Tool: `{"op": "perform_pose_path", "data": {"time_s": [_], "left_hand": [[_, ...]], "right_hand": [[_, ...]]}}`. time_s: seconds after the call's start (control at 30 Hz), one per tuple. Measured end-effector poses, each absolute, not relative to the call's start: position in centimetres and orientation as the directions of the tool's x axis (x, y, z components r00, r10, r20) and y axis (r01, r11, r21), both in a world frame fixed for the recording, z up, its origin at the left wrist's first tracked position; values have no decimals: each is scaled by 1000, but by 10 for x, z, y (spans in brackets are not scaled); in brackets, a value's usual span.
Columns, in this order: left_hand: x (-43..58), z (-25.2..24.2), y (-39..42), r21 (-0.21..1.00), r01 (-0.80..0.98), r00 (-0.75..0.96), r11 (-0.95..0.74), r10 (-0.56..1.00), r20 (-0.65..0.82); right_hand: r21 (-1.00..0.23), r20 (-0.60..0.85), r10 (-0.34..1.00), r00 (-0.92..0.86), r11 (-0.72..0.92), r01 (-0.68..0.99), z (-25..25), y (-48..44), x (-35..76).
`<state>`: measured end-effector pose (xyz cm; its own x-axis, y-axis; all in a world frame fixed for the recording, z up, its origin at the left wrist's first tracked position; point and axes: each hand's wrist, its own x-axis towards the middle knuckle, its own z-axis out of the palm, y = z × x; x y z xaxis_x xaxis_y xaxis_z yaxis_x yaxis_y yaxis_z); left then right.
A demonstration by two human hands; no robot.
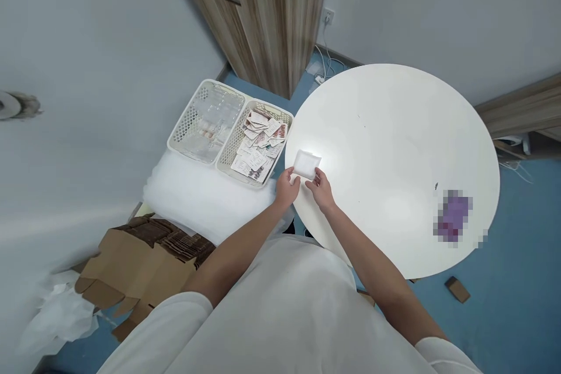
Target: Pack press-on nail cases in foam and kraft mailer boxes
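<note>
Both my hands hold a small white square packet (306, 163) at the left edge of a round white table (394, 163). My left hand (287, 187) pinches the packet's near left corner. My right hand (321, 189) pinches its near right corner. The packet lies flat over the table's rim, bright under the light. To the left of my hands stand two white perforated baskets. One basket (258, 143) holds several printed cards or sachets. The other basket (205, 121) holds clear plastic bags.
The baskets rest on a heap of white foam sheet (201, 198). Open cardboard boxes (144, 257) lie on the blue floor at lower left. A blurred purple object (453, 216) sits on the table's right side. A wooden cabinet (267, 11) stands behind.
</note>
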<state>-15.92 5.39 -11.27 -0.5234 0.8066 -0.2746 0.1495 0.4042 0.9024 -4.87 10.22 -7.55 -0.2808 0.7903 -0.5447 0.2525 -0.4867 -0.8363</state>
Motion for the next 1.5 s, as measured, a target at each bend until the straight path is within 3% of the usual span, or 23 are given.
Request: {"op": "perform_pose_path", "data": {"time_s": [0.2,0.5,0.93,1.17,1.5], "left_hand": [[-175,-113,68,903,247,-455,351,865,-211],[-174,-112,63,909,275,-398,313,898,-188],[-137,-94,8,879,269,-414,393,871,-263],[-118,-70,-39,850,315,-420,423,865,-275],[-116,-49,-113,818,212,-486,534,784,-386]], "right_hand": [[-862,-498,817,-289,-431,266,-79,123,-73],[-841,-449,850,-276,-298,451,-85,119,-67],[-812,-549,793,-265,-431,392,-61,55,-8],[-820,-566,720,-401,-444,361,-51,35,21],[-836,-548,527,-650,-333,436,-50,4,7]]}}
